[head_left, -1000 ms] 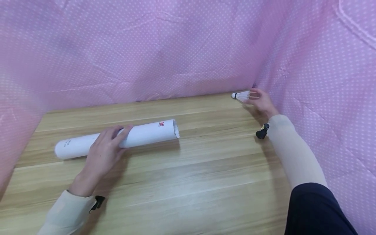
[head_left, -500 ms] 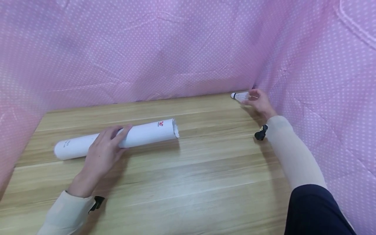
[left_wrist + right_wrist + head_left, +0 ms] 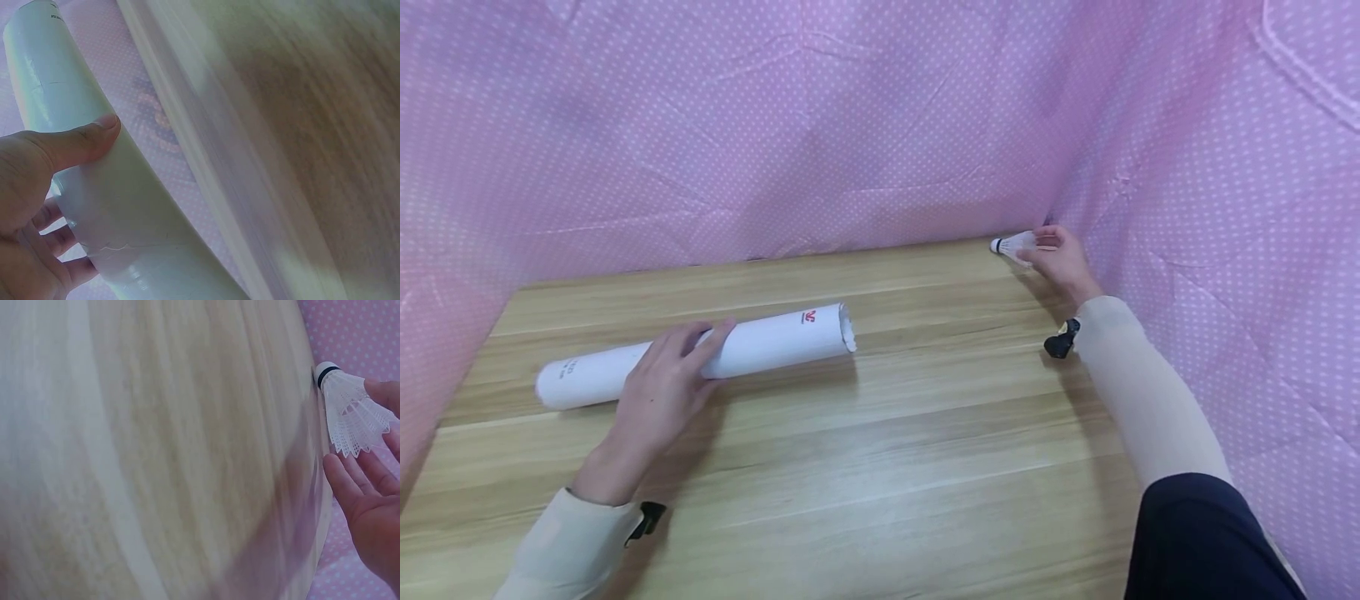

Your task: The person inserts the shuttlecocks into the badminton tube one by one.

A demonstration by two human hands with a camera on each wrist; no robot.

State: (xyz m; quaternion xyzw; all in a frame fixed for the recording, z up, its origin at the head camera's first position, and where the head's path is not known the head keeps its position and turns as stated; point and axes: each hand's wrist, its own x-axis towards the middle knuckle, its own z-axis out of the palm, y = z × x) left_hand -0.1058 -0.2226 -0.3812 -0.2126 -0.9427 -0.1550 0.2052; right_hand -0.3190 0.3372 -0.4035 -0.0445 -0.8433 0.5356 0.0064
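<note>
My left hand (image 3: 662, 392) grips a white shuttlecock tube (image 3: 782, 340) round its middle, thumb on one side and fingers on the other. The tube lies nearly level over the left of the table, its ragged-rimmed end facing right and a red mark near that end. In the left wrist view, the thumb presses on the tube (image 3: 112, 206). At the far right corner, my right hand (image 3: 1063, 258) pinches the skirt of a white shuttlecock (image 3: 1017, 247) with a black band. Its cork end points left; in the right wrist view, the thumb meets the shuttlecock's skirt (image 3: 353, 415).
The wood-grain table (image 3: 880, 467) extends beneath both hands. Pink dotted cloth (image 3: 850, 142) hangs behind it and along both sides, close by the right hand and shuttlecock. Each wrist wears a small black device, such as the right-side device (image 3: 1062, 339).
Around the shuttlecock, the right hand's fingers have shifted slightly and the skirt shows a little more broadly. The left hand and tube have hardly moved.
</note>
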